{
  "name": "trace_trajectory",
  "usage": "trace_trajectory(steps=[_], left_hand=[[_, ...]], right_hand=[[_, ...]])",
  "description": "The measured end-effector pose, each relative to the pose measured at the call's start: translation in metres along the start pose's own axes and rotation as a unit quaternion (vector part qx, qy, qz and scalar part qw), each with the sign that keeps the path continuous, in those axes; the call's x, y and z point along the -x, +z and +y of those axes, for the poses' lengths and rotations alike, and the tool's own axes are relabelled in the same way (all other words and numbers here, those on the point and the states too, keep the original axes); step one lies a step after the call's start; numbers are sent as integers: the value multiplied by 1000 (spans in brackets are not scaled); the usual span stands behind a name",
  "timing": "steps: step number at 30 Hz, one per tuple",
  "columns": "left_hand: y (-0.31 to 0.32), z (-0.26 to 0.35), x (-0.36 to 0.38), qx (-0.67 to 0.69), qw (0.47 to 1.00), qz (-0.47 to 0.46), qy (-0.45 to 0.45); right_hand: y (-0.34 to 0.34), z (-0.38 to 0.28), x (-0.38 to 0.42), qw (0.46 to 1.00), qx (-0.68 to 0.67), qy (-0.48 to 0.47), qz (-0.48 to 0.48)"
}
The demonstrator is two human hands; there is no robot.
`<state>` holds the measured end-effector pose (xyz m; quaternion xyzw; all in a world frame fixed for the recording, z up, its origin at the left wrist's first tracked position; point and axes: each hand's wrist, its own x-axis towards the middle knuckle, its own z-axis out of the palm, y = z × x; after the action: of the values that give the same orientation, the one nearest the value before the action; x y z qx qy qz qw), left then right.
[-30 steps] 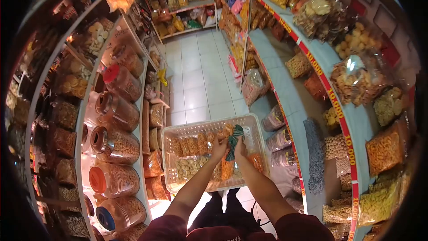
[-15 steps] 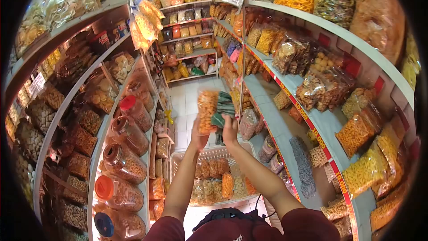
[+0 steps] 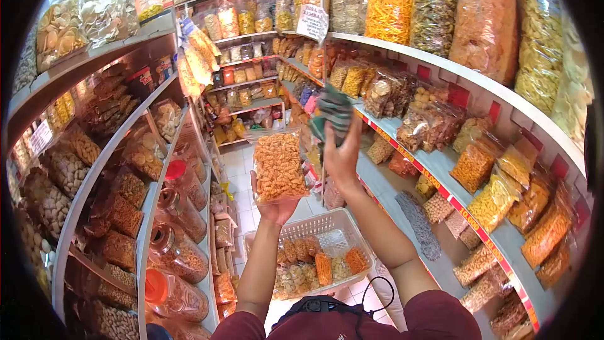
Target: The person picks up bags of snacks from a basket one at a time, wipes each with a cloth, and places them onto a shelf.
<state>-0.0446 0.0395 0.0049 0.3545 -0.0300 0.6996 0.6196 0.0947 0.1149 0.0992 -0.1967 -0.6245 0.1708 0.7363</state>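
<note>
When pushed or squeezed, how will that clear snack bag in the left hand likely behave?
The snack bag likely flexes, being thin clear film around many small curled pieces. Its glossy surface suggests it may slide when pushed. The pieces look dry and crunchy, so squeezing might break some.
</note>
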Motion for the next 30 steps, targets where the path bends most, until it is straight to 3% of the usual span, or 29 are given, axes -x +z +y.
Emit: trace_trajectory(steps=[2,4,6,10,12,15,18,20,21,24,25,30], left_hand=[[12,-4,3,11,998,-48,-30],[30,-16,4,41,999,30,9],[39,-25,7,60,996,64,21],[24,-33,22,90,991,-68,-77],[22,-44,24,109,983,-99,-111],[28,-70,22,148,968,-129,-154],[47,-102,21,178,955,-146,-188],[63,-123,17,153,947,-158,-233],[63,-138,13,208,919,-242,-233],[87,-172,19,237,928,-119,-263],[109,-178,27,193,950,-120,-212],[138,-223,50,201,929,-186,-247]], right_hand=[[7,-17,-1,995,62,-63,-55],[3,-40,30,948,171,-100,-250],[-7,-68,60,920,233,-152,-275],[-48,-74,122,861,245,-236,-378],[-67,-58,130,848,268,-283,-360],[-87,-74,96,870,342,-221,-279],[-109,-93,42,925,351,-106,-98],[-125,-97,25,912,407,-47,-34],[-133,-98,26,901,429,-54,-40],[-147,-126,57,862,497,-77,-59],[-159,-131,76,853,504,-87,-99],[-228,-147,158,778,542,-144,-284]])
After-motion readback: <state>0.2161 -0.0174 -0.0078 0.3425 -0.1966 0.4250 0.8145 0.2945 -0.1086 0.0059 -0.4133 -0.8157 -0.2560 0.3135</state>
